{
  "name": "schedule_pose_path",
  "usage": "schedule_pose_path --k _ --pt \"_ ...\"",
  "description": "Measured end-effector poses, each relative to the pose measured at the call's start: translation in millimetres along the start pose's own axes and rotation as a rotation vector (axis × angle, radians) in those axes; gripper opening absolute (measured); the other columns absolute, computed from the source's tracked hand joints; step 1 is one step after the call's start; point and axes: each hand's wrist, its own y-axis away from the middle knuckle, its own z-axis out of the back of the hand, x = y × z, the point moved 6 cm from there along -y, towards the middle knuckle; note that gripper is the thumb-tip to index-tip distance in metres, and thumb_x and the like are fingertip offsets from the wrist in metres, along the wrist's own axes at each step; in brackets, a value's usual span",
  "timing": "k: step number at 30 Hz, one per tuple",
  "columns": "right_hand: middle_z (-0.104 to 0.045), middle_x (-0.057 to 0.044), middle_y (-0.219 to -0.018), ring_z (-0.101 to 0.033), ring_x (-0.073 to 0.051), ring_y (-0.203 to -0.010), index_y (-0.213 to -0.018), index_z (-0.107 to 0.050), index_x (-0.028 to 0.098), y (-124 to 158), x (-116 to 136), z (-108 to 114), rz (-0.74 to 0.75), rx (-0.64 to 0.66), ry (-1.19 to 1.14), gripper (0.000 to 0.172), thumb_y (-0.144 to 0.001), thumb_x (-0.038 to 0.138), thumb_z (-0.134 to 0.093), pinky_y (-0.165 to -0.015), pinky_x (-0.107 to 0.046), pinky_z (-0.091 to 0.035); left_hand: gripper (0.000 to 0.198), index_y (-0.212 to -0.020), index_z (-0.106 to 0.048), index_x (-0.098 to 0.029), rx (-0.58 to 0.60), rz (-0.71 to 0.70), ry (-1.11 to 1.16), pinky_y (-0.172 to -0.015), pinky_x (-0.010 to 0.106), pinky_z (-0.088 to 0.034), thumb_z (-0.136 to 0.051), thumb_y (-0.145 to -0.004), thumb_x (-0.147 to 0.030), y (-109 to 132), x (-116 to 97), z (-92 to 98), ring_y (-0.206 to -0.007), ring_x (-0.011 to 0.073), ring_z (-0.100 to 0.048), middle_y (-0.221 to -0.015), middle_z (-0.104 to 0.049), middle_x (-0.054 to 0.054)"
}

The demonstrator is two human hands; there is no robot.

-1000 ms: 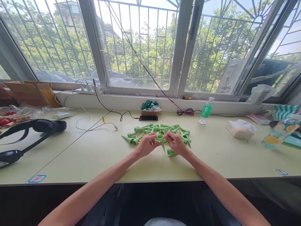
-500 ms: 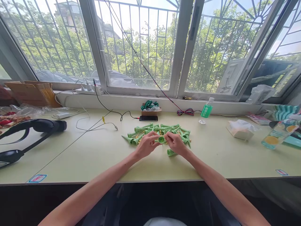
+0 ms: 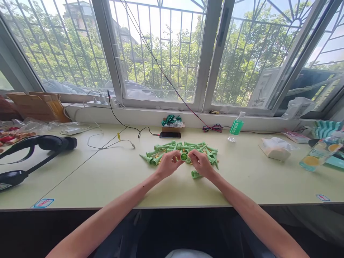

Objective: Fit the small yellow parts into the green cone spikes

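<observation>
My left hand (image 3: 168,164) pinches a green plastic cone (image 3: 184,157) between thumb and fingers, its round open end facing me. Close beside that rim on the right is my right hand (image 3: 201,164), its fingertips pressed together; what they hold, if anything, is too small to tell. Several more green cones (image 3: 164,146) lie heaped behind both hands, with small yellowish pieces among them. One separate cone (image 3: 195,174) rests on the table below my right hand, partly covered by it.
Behind the pile are a phone (image 3: 170,135) and a small box (image 3: 173,127) of green material. A bottle (image 3: 236,127) and a tissue pack (image 3: 275,148) stand to the right. Cables (image 3: 115,143) and a black headset (image 3: 37,154) lie left on the table (image 3: 107,186).
The held cone has turned and risen slightly, showing more of its open end. My right fingertips have come a little away from its rim. The pile looks the same.
</observation>
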Motion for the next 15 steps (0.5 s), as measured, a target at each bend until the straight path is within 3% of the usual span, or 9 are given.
schedule_pose_path --k 3,6,11,15 --pt "-0.044 0.004 -0.058 -0.037 -0.01 -0.051 -0.075 -0.048 0.02 0 0 1 0.003 0.004 -0.013 0.028 -0.097 0.034 -0.04 -0.052 -0.023 -0.032 0.032 -0.074 -0.064 -0.015 0.127 0.111 0.156 -0.046 0.02 -0.039 -0.064 -0.08 -0.046 1 5 -7.5 -0.054 0.0106 -0.052 -0.064 -0.058 0.001" --pt "-0.044 0.004 -0.059 -0.037 -0.01 -0.051 -0.076 -0.048 0.02 0 1 2 0.011 0.0 -0.02 0.028 -0.098 0.035 -0.039 -0.052 -0.023 -0.033 0.039 -0.079 -0.065 -0.012 0.247 0.251 0.389 -0.041 0.02 -0.037 -0.062 -0.08 -0.051 2 6 -13.2 -0.053 0.0102 -0.053 -0.075 -0.064 0.007" --pt "-0.045 0.004 -0.059 -0.038 -0.01 -0.051 -0.077 -0.05 0.019 0 1 2 0.024 0.005 -0.035 0.028 -0.098 0.035 -0.039 -0.052 -0.023 -0.032 0.053 -0.081 -0.063 -0.01 0.332 0.389 0.666 -0.043 0.021 -0.038 -0.057 -0.081 -0.062 4 3 -15.6 -0.054 0.0096 -0.054 -0.083 -0.066 0.011" --pt "-0.045 0.003 -0.059 -0.037 -0.01 -0.051 -0.077 -0.051 0.019 1 1 0 0.032 0.023 -0.02 0.028 -0.097 0.034 -0.04 -0.052 -0.023 -0.032 0.058 -0.076 -0.062 -0.009 0.365 0.454 0.689 -0.044 0.021 -0.037 -0.054 -0.081 -0.066 7 6 -18.3 -0.054 0.0094 -0.053 -0.08 -0.065 0.012"
